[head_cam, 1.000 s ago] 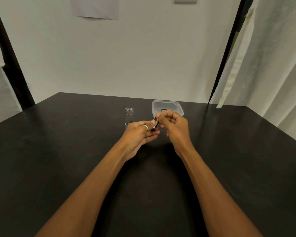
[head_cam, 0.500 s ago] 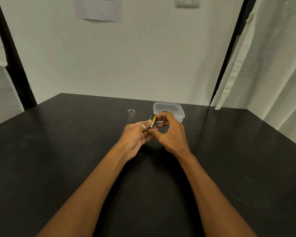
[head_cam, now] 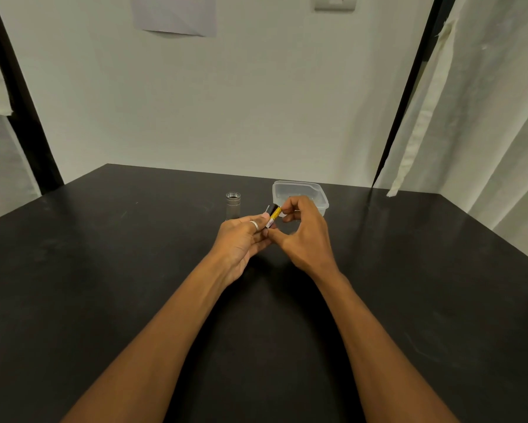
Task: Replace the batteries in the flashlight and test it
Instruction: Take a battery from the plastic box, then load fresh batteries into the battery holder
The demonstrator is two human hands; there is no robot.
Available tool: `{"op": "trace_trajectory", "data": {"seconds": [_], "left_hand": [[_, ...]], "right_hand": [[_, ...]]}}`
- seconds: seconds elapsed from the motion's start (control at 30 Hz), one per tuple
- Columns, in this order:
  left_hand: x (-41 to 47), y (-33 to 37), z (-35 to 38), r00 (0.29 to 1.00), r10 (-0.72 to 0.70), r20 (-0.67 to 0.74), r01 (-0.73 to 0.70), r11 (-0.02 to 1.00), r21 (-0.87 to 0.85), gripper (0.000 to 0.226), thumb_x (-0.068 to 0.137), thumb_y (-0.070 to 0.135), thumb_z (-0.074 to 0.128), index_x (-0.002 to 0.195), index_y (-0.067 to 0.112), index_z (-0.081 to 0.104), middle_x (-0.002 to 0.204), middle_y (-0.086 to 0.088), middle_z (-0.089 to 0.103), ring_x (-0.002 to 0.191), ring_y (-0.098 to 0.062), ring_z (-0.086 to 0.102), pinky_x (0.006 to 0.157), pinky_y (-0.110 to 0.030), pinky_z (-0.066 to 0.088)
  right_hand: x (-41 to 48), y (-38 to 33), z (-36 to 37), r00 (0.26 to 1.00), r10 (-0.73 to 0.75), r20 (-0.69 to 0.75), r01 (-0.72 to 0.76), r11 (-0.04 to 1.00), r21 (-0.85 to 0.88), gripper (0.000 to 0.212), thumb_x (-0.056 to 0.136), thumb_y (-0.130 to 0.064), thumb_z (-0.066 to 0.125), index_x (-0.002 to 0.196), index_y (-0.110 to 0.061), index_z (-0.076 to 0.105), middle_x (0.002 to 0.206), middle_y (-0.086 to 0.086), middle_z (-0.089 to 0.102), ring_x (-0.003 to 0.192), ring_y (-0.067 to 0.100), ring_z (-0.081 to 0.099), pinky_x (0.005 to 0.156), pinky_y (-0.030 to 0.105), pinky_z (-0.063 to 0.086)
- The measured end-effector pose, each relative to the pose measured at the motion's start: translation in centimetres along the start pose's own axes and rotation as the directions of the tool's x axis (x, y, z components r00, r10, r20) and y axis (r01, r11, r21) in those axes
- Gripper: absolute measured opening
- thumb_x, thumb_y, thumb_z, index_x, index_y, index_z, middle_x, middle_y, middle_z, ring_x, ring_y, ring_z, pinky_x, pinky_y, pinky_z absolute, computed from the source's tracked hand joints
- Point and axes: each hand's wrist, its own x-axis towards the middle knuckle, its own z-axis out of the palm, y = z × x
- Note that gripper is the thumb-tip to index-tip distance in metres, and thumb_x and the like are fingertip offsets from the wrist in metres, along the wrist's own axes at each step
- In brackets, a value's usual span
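Observation:
My left hand, a ring on one finger, grips a small black battery holder over the table's middle. A yellow and black battery lies along that holder. My right hand pinches the battery's upper end with thumb and forefinger. Just behind my left hand the flashlight body stands upright on the black table, its open threaded end facing up. Most of the holder is hidden by my fingers.
A clear plastic container sits behind my right hand, its contents hidden by the fingers. White wall at the back, white curtains on both sides, black posts at the corners. The table ends at the right under the curtain.
My right hand has turned and come down so that its fingers press the battery against the holder. The battery now lies along the holder instead of sticking out at an angle.

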Motion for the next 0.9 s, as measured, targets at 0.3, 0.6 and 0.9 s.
{"op": "trace_trajectory", "data": {"seconds": [0.3,0.6,0.9], "left_hand": [[-0.3,0.0,0.3,0.999,0.016,0.046,-0.017,1.000,0.018,0.019,0.097,0.008,0.066,0.107,-0.006,0.073,0.109,-0.026,0.073,0.095,-0.028,0.072,0.079,-0.030,0.063],[-0.1,0.0,0.4,1.000,-0.008,0.010,0.008,1.000,-0.004,0.013,0.096,0.009,0.067,0.102,-0.002,0.070,0.099,-0.021,0.073,0.086,-0.023,0.076,0.077,-0.030,0.063],[-0.5,0.1,0.5,1.000,-0.015,0.013,0.015,1.000,0.003,0.014,0.096,0.009,0.067,0.105,-0.001,0.069,0.102,-0.021,0.072,0.090,-0.025,0.075,0.080,-0.031,0.063]], "right_hand": [[0.2,-1.1,-0.7,0.960,0.280,-0.030,-0.249,0.894,0.372,0.021,0.087,-0.010,0.080,0.102,-0.006,0.067,0.095,0.010,0.076,0.084,0.017,0.072,0.064,0.026,0.057],[1.3,-0.6,-4.2,0.843,0.504,-0.191,-0.296,0.729,0.618,0.015,0.089,-0.002,0.074,0.098,-0.013,0.067,0.093,0.010,0.076,0.080,0.017,0.074,0.060,0.022,0.056],[0.6,2.3,-6.0,0.802,0.501,-0.326,-0.567,0.810,-0.149,0.015,0.088,-0.018,0.072,0.099,-0.022,0.080,0.092,-0.004,0.077,0.089,0.014,0.070,0.081,0.026,0.053]]}}
